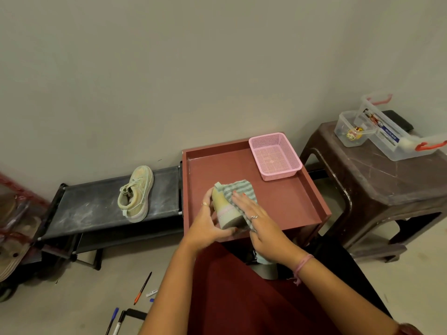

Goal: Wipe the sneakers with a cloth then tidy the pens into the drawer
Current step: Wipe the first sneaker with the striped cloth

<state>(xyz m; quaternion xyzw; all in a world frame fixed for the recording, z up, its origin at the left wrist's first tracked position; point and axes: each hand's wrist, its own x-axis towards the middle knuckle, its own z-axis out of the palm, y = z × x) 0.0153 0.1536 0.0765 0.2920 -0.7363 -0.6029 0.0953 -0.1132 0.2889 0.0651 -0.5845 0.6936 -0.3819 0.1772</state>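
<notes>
Nearest the camera, several pens [142,288] lie loose on the floor at lower left, well apart from both hands. Above the red tray [312,204], the left hand [208,228] grips one sneaker [226,211] at its heel end, the shoe's long axis running away from the person, while the right hand [256,213], fingers straight, presses the striped cloth [239,189] flat against its right side. Farther left, the second sneaker [136,193] rests on the black rack [84,206], nearer the left hand, with open tray floor toward the pink basket [275,155].
</notes>
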